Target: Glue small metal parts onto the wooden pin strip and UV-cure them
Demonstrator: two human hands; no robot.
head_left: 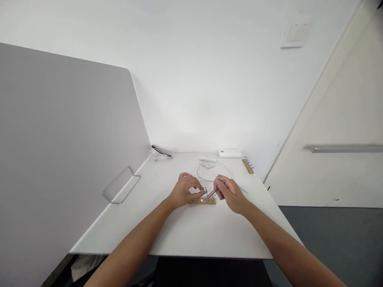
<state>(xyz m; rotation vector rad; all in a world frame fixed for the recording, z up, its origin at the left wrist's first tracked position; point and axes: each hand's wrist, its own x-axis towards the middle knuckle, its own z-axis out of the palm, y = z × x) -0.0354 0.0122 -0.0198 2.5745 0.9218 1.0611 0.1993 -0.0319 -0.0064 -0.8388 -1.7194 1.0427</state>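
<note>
A narrow tan strip [202,201] with holes and several small metal pieces standing on it lies on the white table in front of me. My left hand [188,190], just above the strip's left part, pinches a small metal piece [205,190] between thumb and fingers. From the right, my right hand [229,192] is closed around a thin reddish tool [211,194]. The tool slants down to the left, its tip by the metal pieces on the strip's right part. Fine detail at the tip is too small to make out.
A second tan strip [247,166] with metal pieces lies at the back right. Behind my hands are a thin cable [198,172], a white box [229,153] and a small white device [207,159]. Dark-rimmed glasses [162,152] lie back left; a wire frame [122,184] touches the left edge.
</note>
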